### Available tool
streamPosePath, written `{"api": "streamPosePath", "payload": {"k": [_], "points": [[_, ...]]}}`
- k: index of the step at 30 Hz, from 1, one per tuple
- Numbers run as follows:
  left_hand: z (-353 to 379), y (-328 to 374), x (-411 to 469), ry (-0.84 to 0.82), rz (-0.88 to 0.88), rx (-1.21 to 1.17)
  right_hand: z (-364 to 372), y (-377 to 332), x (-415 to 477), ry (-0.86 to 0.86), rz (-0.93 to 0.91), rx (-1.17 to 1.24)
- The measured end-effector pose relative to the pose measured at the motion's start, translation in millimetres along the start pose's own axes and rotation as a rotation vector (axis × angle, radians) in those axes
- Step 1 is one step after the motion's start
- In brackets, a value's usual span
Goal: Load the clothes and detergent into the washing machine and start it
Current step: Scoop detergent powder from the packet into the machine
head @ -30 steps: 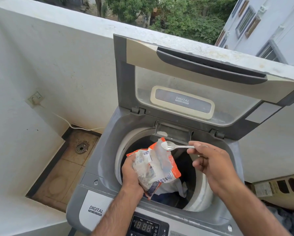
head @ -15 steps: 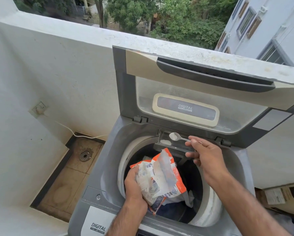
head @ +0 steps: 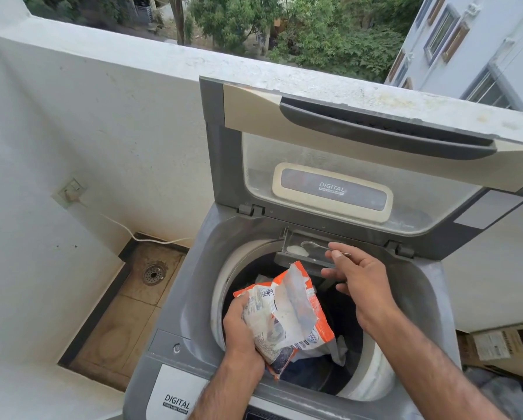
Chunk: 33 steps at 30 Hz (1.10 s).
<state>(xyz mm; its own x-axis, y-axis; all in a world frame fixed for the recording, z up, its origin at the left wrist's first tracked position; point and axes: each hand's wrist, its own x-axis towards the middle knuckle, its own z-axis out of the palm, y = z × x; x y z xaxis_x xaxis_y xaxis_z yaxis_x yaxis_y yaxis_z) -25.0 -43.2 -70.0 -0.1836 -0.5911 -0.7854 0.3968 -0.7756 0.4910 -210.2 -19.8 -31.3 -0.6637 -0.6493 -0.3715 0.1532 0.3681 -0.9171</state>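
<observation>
A grey top-loading washing machine (head: pixel 175 304) stands with its lid (head: pixel 360 128) raised. Dark and white clothes (head: pixel 339 347) lie in the drum. My left hand (head: pixel 243 331) grips an opened orange and white detergent packet (head: pixel 287 313) over the drum. My right hand (head: pixel 360 277) pinches a metal spoon (head: pixel 315 245) whose bowl is tipped inside the detergent tray (head: pixel 308 253) at the drum's back rim. A small heap of white powder (head: pixel 296 250) lies in the tray's left end.
A white balcony wall (head: pixel 102 116) runs behind and to the left, with a socket (head: pixel 70 192) and a white cable. A tiled floor recess with a round drain (head: pixel 153 273) lies left of the machine. A cardboard box (head: pixel 506 344) sits at the right.
My right hand carried the spoon of powder from above the packet back into the detergent tray and tipped it; more powder now lies there. The left hand kept hold of the packet.
</observation>
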Motion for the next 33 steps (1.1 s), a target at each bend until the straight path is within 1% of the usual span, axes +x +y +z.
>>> {"api": "streamPosePath", "payload": {"k": [6,10,14,18,19,21,24,26,28,30,31,33], "points": [[-0.2,0.1,-1.4,-0.022,0.0,0.005,-21.5,-5.5,-15.9,0.033,-0.068,0.139],[-0.8,0.2,-0.8,-0.02,-0.009,0.021,-33.2,-14.2,-39.0,0.008,-0.145,0.151],[-0.2,-1.0,-2.8,-0.022,-0.003,0.031,-25.9,-18.1,-59.8,-0.125,-0.209,0.028],[1.9,-4.1,-6.4,-0.078,-0.018,-0.047,-12.7,-6.3,-70.6,-0.344,-0.159,-0.135],[2.4,-5.0,-8.0,-0.099,-0.014,-0.067,-12.5,-3.5,-72.6,-0.368,-0.16,-0.163],[4.9,-7.1,-8.9,-0.125,-0.028,-0.091,-16.8,-2.0,-74.5,-0.344,-0.208,-0.182],[9.9,-8.0,-15.3,-0.198,-0.058,-0.147,-29.2,-5.7,-76.0,-0.256,-0.268,-0.135],[13.7,-7.5,-18.5,-0.241,-0.07,-0.167,-39.4,-8.9,-79.1,-0.231,-0.262,-0.112],[19.2,-8.6,-22.9,-0.276,-0.077,-0.16,-49.2,-10.9,-83.5,-0.245,-0.218,-0.1],[28.8,-11.9,-34.8,-0.319,-0.079,-0.158,-61.3,-11.6,-88.7,-0.27,-0.191,-0.143],[33.8,-14.0,-40.9,-0.325,-0.089,-0.19,-67.4,-11.8,-91.2,-0.293,-0.182,-0.165],[41.0,-19.4,-41.1,-0.296,-0.094,-0.174,-78.2,-12.3,-95.4,-0.356,-0.156,-0.168]]}}
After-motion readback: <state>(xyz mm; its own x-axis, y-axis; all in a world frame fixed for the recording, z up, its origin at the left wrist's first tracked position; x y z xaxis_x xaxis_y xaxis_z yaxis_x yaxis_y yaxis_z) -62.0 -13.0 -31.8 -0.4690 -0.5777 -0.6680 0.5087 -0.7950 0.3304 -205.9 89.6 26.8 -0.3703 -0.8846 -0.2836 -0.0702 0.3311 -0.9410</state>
